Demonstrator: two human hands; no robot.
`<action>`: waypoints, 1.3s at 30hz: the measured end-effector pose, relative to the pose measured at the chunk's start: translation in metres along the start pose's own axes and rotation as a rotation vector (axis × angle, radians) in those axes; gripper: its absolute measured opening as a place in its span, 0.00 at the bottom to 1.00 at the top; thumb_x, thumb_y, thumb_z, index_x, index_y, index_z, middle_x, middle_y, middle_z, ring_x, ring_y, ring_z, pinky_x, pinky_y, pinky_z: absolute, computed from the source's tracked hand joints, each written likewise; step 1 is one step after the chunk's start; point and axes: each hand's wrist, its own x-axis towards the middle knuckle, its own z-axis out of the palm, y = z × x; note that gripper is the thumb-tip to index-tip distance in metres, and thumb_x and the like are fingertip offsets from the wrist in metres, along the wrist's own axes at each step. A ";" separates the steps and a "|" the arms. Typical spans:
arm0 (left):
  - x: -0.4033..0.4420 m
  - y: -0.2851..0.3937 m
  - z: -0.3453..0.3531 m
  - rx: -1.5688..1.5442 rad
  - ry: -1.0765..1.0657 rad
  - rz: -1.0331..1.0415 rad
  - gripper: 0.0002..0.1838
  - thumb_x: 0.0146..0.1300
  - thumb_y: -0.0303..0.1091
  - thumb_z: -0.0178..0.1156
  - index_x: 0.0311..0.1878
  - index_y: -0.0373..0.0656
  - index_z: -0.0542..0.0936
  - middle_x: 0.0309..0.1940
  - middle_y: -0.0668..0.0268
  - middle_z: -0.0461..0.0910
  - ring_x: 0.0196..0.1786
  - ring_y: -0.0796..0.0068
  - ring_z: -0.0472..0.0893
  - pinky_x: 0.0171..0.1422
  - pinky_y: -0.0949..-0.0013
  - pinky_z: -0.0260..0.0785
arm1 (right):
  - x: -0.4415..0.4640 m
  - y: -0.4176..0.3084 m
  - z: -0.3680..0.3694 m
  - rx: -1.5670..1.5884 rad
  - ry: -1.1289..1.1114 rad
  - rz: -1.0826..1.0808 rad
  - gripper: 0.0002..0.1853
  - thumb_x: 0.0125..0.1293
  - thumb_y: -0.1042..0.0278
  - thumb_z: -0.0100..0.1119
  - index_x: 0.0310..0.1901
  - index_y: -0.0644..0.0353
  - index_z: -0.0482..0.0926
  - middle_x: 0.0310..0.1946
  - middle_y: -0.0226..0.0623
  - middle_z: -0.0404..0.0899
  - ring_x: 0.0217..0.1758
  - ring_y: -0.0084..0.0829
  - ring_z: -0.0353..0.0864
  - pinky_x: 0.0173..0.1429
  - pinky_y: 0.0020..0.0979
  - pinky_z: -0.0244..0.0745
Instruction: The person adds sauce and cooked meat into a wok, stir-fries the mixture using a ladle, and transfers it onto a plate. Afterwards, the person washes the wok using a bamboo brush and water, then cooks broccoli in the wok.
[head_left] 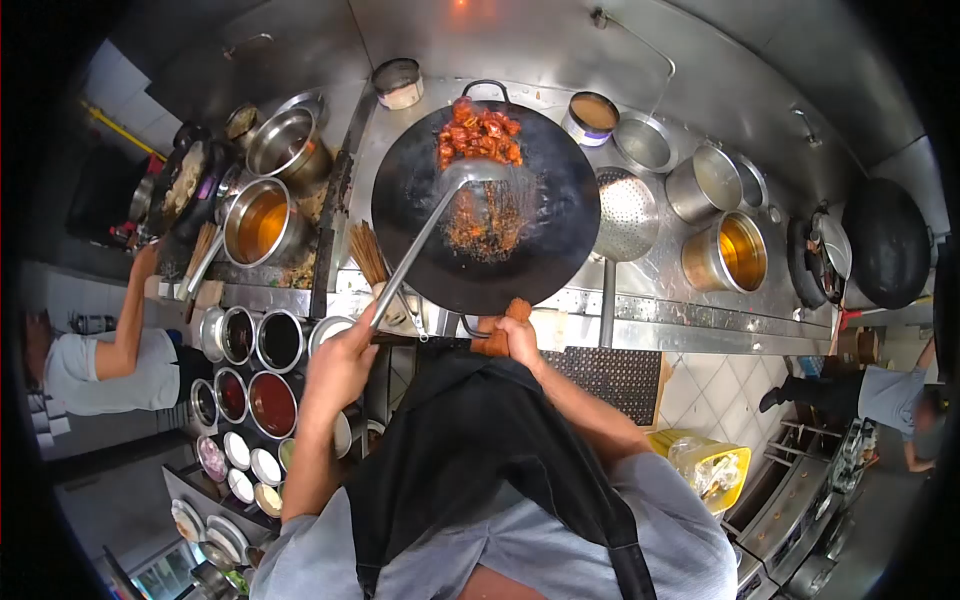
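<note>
Wok (560,220), black, round, mouth up. Steel ladle (468,172), long-handled, slanting across the wok. Glossy red food pieces (480,135), heaped at far side; dark crumbs (485,230) mid-wok; orange-brown cloth (488,344) at near edge.

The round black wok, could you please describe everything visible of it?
The round, black, metal-looking wok sits over the steel stove, a loop handle at its far and near edges. Glossy red food pieces lie at its far side, brown crumbly residue at its middle. The grey metal ladle reaches over it, contact unclear; the right hand grips an orange-brown cloth at the near handle.
</note>
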 end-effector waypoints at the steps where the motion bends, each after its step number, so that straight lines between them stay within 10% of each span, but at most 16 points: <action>1: -0.008 0.002 -0.017 -0.032 -0.010 -0.002 0.34 0.60 0.30 0.67 0.72 0.54 0.72 0.39 0.51 0.85 0.43 0.45 0.83 0.48 0.49 0.75 | -0.006 -0.010 0.008 0.065 0.018 0.062 0.20 0.62 0.73 0.47 0.55 0.70 0.72 0.46 0.50 0.81 0.48 0.48 0.84 0.51 0.52 0.85; 4: -0.019 0.018 -0.078 -0.062 -0.230 -0.212 0.36 0.59 0.23 0.67 0.72 0.50 0.71 0.47 0.47 0.84 0.51 0.51 0.85 0.53 0.65 0.75 | 0.014 -0.067 0.048 0.125 0.131 0.168 0.14 0.65 0.69 0.51 0.48 0.68 0.73 0.40 0.48 0.81 0.40 0.45 0.84 0.42 0.48 0.84; 11: 0.013 0.017 -0.070 0.103 -0.200 0.097 0.32 0.60 0.29 0.62 0.70 0.47 0.72 0.39 0.49 0.85 0.44 0.42 0.83 0.51 0.47 0.75 | 0.055 -0.084 0.056 0.046 0.165 0.287 0.13 0.65 0.63 0.53 0.47 0.61 0.73 0.41 0.41 0.82 0.35 0.38 0.85 0.24 0.34 0.69; 19: 0.010 0.012 -0.006 0.060 -0.006 0.017 0.35 0.60 0.27 0.66 0.72 0.52 0.72 0.40 0.47 0.84 0.44 0.44 0.84 0.49 0.50 0.75 | 0.002 0.018 -0.033 -0.071 -0.022 0.180 0.27 0.64 0.70 0.48 0.64 0.71 0.69 0.53 0.53 0.80 0.56 0.49 0.82 0.57 0.51 0.82; 23: -0.021 0.024 -0.083 -0.086 -0.194 -0.132 0.35 0.59 0.22 0.66 0.72 0.48 0.72 0.47 0.47 0.84 0.52 0.48 0.85 0.56 0.62 0.76 | -0.004 -0.058 0.046 0.169 0.122 0.217 0.19 0.65 0.68 0.50 0.54 0.67 0.73 0.44 0.48 0.83 0.45 0.45 0.86 0.44 0.43 0.85; 27: 0.002 0.020 -0.066 0.111 -0.206 0.021 0.33 0.61 0.29 0.65 0.71 0.50 0.72 0.42 0.50 0.85 0.46 0.46 0.84 0.52 0.52 0.76 | 0.077 -0.080 0.055 0.051 0.119 0.311 0.15 0.67 0.63 0.52 0.51 0.62 0.74 0.41 0.41 0.84 0.37 0.37 0.86 0.25 0.34 0.70; 33: 0.013 0.014 0.000 0.125 -0.029 0.019 0.34 0.60 0.29 0.66 0.72 0.50 0.71 0.38 0.48 0.85 0.41 0.47 0.84 0.46 0.49 0.75 | 0.005 0.002 0.005 -0.027 0.017 0.093 0.22 0.64 0.67 0.50 0.58 0.66 0.75 0.47 0.46 0.83 0.51 0.42 0.85 0.53 0.43 0.83; 39: -0.026 0.023 -0.081 -0.007 -0.163 -0.093 0.34 0.58 0.25 0.66 0.70 0.47 0.73 0.41 0.50 0.85 0.45 0.46 0.84 0.50 0.51 0.76 | 0.016 -0.078 0.058 0.092 0.125 0.236 0.22 0.63 0.64 0.51 0.56 0.65 0.73 0.47 0.47 0.82 0.48 0.41 0.85 0.42 0.41 0.83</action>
